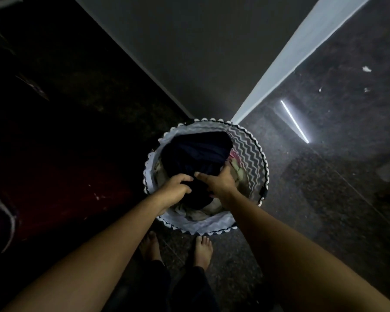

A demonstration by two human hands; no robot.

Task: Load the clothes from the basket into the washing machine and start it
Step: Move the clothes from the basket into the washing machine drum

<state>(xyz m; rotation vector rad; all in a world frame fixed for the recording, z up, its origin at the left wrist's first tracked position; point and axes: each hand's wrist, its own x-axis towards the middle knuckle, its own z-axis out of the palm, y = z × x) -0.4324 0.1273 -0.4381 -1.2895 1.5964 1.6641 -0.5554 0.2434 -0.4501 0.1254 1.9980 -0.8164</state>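
A round fabric laundry basket (252,149) with a grey zigzag lining and white scalloped rim stands on the floor in front of my bare feet. A dark navy garment (196,152) lies on top of the pile inside, with pale and pink clothes (235,165) showing beneath it. My left hand (177,184) grips the near edge of the navy garment with curled fingers. My right hand (216,182) holds the same garment just to the right, thumb across the cloth. No washing machine is clearly recognisable in the dim view.
A grey wall corner (189,52) rises behind the basket, with a pale edge strip (297,59) on its right. Dark speckled floor (324,176) spreads to the right, reflecting a tube light. A dark red object (43,188) fills the left side.
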